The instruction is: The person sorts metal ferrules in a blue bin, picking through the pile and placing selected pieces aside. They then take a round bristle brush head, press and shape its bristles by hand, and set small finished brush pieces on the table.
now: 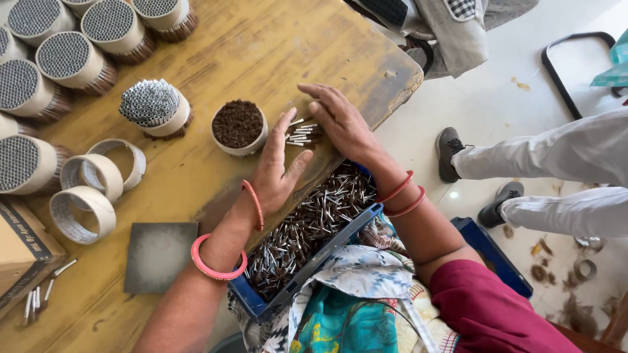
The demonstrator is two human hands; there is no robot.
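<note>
My left hand lies flat on the wooden table, fingers together, its edge against a small heap of thin silver-and-brown tubes. My right hand rests palm down on the other side of that heap, fingers spread slightly over it. Just left of the heap stands a white ring packed with tubes, brown ends up. A bundle with silver ends up sits further left. On my lap a blue tray holds many loose tubes.
Several finished round bundles line the table's far left. Three empty white tape rings, a grey square pad and a cardboard box lie nearer. Another person's legs and shoes stand on the white floor at right.
</note>
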